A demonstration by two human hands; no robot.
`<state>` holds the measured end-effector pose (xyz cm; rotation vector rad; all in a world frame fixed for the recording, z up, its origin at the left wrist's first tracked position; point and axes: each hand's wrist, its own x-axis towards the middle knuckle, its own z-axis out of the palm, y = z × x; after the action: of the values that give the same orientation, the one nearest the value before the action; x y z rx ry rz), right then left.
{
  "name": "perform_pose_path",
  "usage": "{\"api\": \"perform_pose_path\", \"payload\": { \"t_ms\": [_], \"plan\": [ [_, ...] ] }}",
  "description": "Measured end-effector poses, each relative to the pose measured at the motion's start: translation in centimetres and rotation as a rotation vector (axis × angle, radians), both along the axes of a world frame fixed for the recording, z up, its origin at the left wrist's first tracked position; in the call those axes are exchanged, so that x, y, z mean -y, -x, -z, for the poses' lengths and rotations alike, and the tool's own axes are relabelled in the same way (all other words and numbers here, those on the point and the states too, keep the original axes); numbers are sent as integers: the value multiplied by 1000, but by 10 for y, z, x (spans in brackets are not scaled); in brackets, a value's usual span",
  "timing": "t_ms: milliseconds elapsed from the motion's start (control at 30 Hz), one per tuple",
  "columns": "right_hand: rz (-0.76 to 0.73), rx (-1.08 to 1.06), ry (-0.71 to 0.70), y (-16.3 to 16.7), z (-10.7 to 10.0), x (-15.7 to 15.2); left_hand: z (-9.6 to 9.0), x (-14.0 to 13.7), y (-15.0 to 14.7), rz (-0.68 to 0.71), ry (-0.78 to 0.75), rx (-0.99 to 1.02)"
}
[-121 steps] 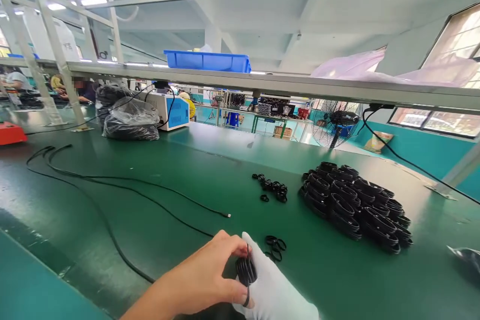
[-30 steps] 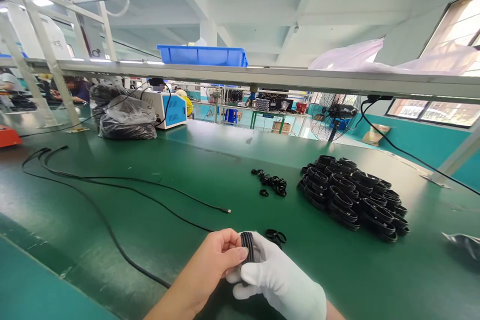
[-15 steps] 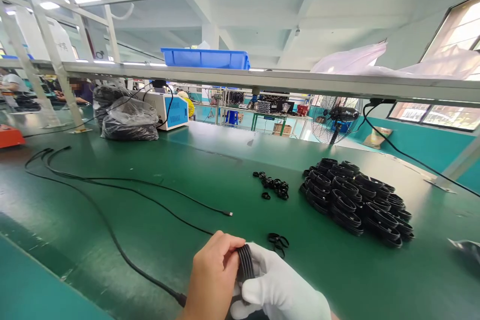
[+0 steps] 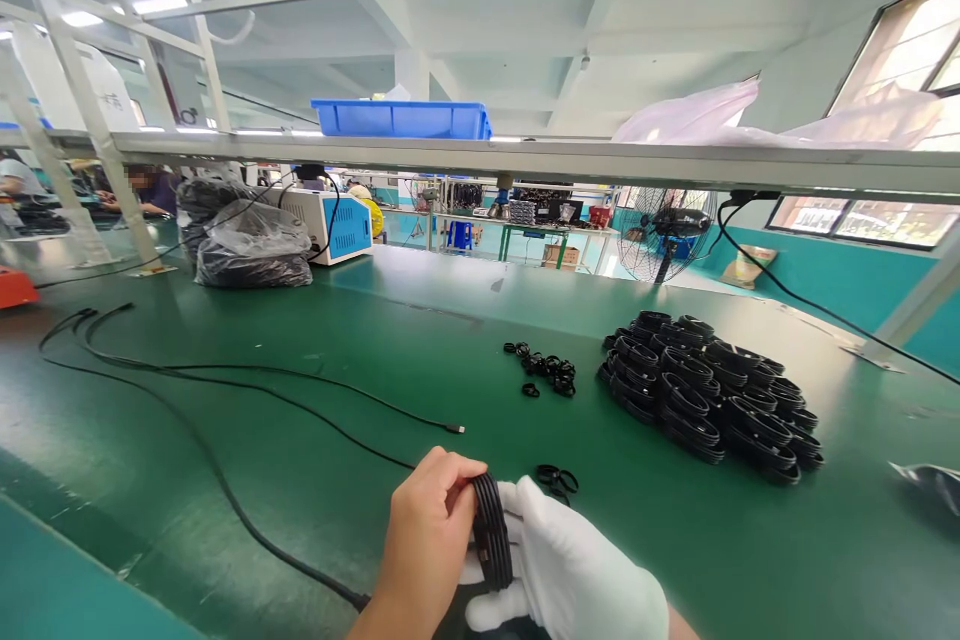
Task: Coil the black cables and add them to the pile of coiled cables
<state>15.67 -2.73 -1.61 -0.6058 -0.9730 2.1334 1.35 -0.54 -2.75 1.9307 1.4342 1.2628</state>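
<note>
At the bottom middle, my bare left hand [image 4: 431, 530] pinches a coiled black cable [image 4: 491, 532] at its upper left side. My right hand [image 4: 570, 555], in a white glove, cups the same coil from the right, some fingers behind it and one digit below. The coil's loops stand upright, edge-on to me. Just beyond the glove lie a few small black rings [image 4: 556, 478]. Left of my hands, loose black cables [image 4: 247, 382] stretch over the green table [image 4: 300, 480]; one ends in a plug [image 4: 454, 429].
A large pile of coiled black cables [image 4: 705, 390] lies on the right, with a cluster of small black rings [image 4: 544, 367] beside it. Farther back are plastic bags [image 4: 255, 240] and a blue-and-white machine [image 4: 337, 220]. Overhead, a shelf [image 4: 555, 158] carries a blue tray [image 4: 401, 120].
The coil has turned and shows more of its length between my hands. My gloved fingers have opened out, and the digit over the coil's front has dropped below it. The view shifted slightly.
</note>
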Motion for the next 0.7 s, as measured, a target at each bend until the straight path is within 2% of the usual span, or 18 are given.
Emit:
{"api": "perform_pose_path", "payload": {
  "t_ms": [167,300,367,433,500,567,700],
  "plan": [
    [86,168,-71,7,-5,1,2,1,-1,17,-10,-14],
    [81,161,-98,6,-5,0,2,1,1,34,15,46],
    [207,253,-152,3,-6,0,0,0,5,64,45,86],
    [386,457,-229,0,-10,0,-1,-1,8,126,41,95],
    [464,639,-292,-2,-16,0,-4,-1,10,192,38,58],
    [428,711,-325,-5,-21,1,-6,-1,11,242,69,2],
    [288,717,-343,-9,-25,1,-10,-1,12,309,111,-48]
  ]
}}
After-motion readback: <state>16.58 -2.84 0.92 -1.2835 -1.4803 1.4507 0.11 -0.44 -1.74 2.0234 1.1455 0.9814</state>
